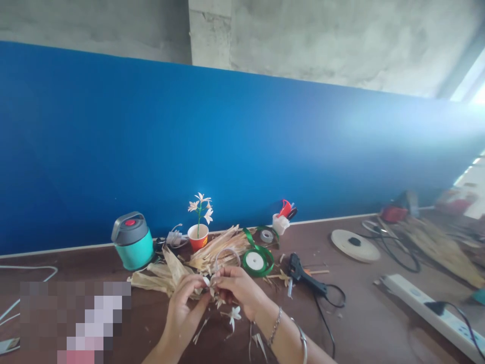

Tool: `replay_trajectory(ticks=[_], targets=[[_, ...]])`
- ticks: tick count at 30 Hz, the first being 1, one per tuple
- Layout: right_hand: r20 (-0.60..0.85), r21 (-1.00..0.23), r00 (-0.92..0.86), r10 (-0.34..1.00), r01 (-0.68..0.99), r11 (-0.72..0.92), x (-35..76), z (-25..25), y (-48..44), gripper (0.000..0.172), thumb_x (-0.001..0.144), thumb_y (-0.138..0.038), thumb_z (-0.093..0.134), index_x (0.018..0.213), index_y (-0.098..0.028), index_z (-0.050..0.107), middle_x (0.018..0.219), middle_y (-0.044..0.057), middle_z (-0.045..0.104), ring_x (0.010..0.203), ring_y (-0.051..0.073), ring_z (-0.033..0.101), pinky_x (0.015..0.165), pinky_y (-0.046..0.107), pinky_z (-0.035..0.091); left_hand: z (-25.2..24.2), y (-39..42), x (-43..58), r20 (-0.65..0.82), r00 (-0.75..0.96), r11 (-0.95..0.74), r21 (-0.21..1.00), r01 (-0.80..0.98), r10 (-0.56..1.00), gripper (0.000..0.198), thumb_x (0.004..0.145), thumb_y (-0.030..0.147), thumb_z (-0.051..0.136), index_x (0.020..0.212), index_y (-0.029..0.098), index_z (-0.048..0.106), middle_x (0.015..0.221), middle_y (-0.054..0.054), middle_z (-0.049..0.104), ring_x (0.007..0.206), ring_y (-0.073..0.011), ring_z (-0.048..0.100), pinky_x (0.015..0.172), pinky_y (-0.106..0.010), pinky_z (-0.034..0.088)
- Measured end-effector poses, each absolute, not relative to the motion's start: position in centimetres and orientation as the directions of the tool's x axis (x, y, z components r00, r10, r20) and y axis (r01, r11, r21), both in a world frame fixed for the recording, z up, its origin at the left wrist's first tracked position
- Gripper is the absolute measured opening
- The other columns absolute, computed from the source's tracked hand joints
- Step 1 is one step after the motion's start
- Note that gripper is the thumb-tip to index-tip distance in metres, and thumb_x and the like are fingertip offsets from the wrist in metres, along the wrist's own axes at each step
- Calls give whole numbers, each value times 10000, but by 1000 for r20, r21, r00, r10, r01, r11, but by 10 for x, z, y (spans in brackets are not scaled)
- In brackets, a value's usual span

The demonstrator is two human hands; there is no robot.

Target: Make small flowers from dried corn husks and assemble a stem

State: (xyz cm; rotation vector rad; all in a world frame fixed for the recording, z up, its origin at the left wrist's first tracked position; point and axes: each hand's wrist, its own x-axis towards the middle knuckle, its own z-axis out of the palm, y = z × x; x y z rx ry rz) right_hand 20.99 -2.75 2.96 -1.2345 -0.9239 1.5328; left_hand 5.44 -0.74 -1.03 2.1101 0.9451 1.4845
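Observation:
My left hand (188, 302) pinches a small white petal piece (206, 281) between thumb and fingers. Close against it, my right hand (239, 289) has its fingertips closed on the same small piece; the fingers hide part of it. Below the hands, a finished-looking white flower (234, 315) lies on the brown table. Loose white petal scraps (259, 344) are scattered near my right wrist. Just beyond my hands spread dried corn husks (166, 275), partly covered by the left fingers. Green ribbon on a spool (254, 261) lies behind my right hand.
A red paper cup (197, 240) holds a stem of white flowers (200, 205). The teal lidded jar (134, 247) stands at left. To the right are a black glue gun (303, 273) with its cord, a round pale disc (354, 246) and a power strip (428, 316). A blue partition (242, 146) rises behind.

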Motion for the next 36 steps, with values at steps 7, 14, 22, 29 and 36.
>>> replay_trajectory(ticks=[7, 14, 22, 29, 36], targets=[[-301, -936, -112, 947, -154, -316, 211, 32, -29, 191, 596, -305, 678, 660, -150, 585, 556, -30, 591, 416, 44, 433, 368, 182, 173, -10, -8, 54, 682, 180, -697, 638, 328, 709, 123, 816, 225, 566, 705, 204, 616, 773, -36, 650, 757, -182, 610, 687, -278, 495], [-329, -934, -120, 937, -105, -341, 211, 37, -30, 255, 551, -345, 716, 621, -146, 574, 523, -30, 580, 414, 45, 428, 379, 188, 176, -9, -8, 55, 695, 181, -707, 618, 344, 696, 80, 791, 179, 577, 729, 206, 619, 798, -35, 650, 783, -185, 611, 710, -286, 493], [-322, -935, -105, 941, -119, -333, 212, 32, -28, 240, 533, -306, 704, 665, -148, 581, 536, -31, 575, 418, 50, 424, 379, 186, 169, -8, -8, 55, 698, 176, -706, 613, 355, 694, 95, 790, 211, 590, 695, 202, 596, 798, -40, 638, 786, -192, 607, 711, -296, 488], [-298, -946, -98, 949, -100, -307, 212, 37, -30, 183, 562, -283, 669, 658, -151, 587, 531, -34, 572, 425, 51, 426, 388, 177, 210, -2, -12, 55, 667, 176, -680, 649, 340, 724, 144, 797, 227, 568, 658, 200, 590, 749, -39, 643, 743, -191, 606, 673, -288, 495], [-306, -948, -76, 949, -69, -311, 210, 37, -30, 191, 568, -305, 680, 608, -154, 570, 466, -51, 512, 406, 48, 387, 388, 194, 183, -4, -10, 57, 656, 161, -665, 664, 341, 737, 88, 789, 233, 578, 717, 197, 614, 785, -49, 655, 770, -201, 619, 700, -306, 503]])
